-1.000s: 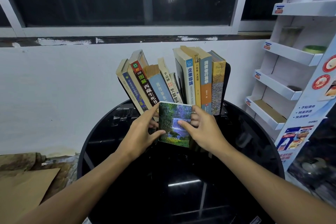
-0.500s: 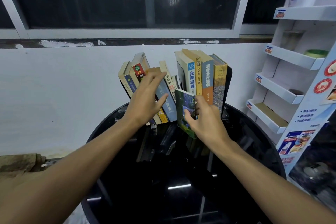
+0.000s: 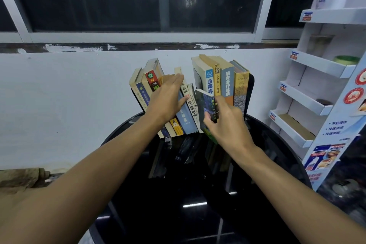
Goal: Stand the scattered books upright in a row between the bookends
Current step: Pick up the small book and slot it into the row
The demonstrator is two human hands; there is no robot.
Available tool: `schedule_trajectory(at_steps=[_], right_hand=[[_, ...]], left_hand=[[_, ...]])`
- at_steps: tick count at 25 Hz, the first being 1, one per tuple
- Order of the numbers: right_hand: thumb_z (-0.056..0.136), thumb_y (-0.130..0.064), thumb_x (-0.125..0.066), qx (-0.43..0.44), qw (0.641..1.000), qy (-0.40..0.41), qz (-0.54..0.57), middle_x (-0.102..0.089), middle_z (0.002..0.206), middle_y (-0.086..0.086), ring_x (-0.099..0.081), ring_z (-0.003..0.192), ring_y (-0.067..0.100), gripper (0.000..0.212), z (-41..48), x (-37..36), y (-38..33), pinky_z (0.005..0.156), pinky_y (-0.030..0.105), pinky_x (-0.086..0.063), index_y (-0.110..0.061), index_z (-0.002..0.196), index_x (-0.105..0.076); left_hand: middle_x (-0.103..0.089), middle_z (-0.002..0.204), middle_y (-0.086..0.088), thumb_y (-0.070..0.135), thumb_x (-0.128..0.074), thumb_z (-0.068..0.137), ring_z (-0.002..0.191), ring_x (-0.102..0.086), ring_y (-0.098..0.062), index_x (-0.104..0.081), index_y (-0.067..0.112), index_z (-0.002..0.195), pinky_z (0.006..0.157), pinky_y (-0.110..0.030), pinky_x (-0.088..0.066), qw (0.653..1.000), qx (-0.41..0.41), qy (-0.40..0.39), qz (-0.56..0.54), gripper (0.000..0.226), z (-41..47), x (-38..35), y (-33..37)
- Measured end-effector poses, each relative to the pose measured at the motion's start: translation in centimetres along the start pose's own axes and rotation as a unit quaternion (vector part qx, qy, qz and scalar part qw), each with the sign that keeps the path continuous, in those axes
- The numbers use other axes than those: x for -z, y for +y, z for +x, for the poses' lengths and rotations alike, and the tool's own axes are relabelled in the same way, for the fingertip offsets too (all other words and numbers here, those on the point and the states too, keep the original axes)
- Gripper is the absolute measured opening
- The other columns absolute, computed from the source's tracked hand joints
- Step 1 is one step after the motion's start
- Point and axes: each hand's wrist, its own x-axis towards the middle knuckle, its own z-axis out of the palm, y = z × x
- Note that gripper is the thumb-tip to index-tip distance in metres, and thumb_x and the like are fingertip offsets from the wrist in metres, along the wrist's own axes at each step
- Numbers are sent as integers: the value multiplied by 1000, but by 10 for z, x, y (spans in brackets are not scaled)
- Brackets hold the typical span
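Note:
A row of books stands at the back of a round black table (image 3: 198,214). The left group (image 3: 184,117) leans to the left; my left hand (image 3: 168,103) lies flat against their spines with straight fingers. The right group (image 3: 223,81) stands upright against a black bookend (image 3: 250,93). Another black bookend (image 3: 198,81) shows in the gap between the groups. My right hand (image 3: 223,123) grips a small green-covered book (image 3: 206,109), held nearly upright at that gap. The left bookend is mostly hidden behind the leaning books.
A white wall and a dark window run behind the table. A white cardboard display shelf (image 3: 320,65) stands at the right, close to the table's edge. Brown cardboard (image 3: 21,180) lies low on the left.
The green book turned from cover-facing to edge-on and moved up into the gap. My left hand left the book and went to press on the leaning books.

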Motion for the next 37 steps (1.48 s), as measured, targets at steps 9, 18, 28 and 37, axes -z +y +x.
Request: schedule_trajectory(at_steps=[9,18,28,37], right_hand=[[96,-16,-63,25,999,21,-28,-62,84,8,-50,62,19,28,24,4,-4,55,25,-33,-4,120,-53],[96,-13,-62,42,997,45,-42,-62,85,7,-54,67,22,24,45,-7,-12,57,28,-36,-2,117,-55],[96,-12,-60,46,996,48,-60,-53,78,3,-53,67,26,21,57,-7,-19,57,30,-35,-4,114,-53],[96,-9,-58,60,994,63,-67,-63,88,12,-61,76,31,19,70,-18,-20,58,34,-38,-3,112,-51]], left_hand=[[-63,126,-2,29,-74,90,110,-63,-28,-54,14,125,78,-49,-58,999,6,32,12,43,0,-2,-2],[-65,124,-2,25,-77,88,108,-66,-29,-56,14,125,79,-50,-58,999,16,46,-6,44,-1,-3,-1],[-65,127,-7,23,-77,88,111,-65,-32,-56,11,127,82,-50,-58,998,21,55,-15,46,-3,-2,3],[-64,127,-5,22,-76,88,108,-66,-32,-56,12,128,79,-51,-58,998,21,58,-15,45,-3,-3,2]])
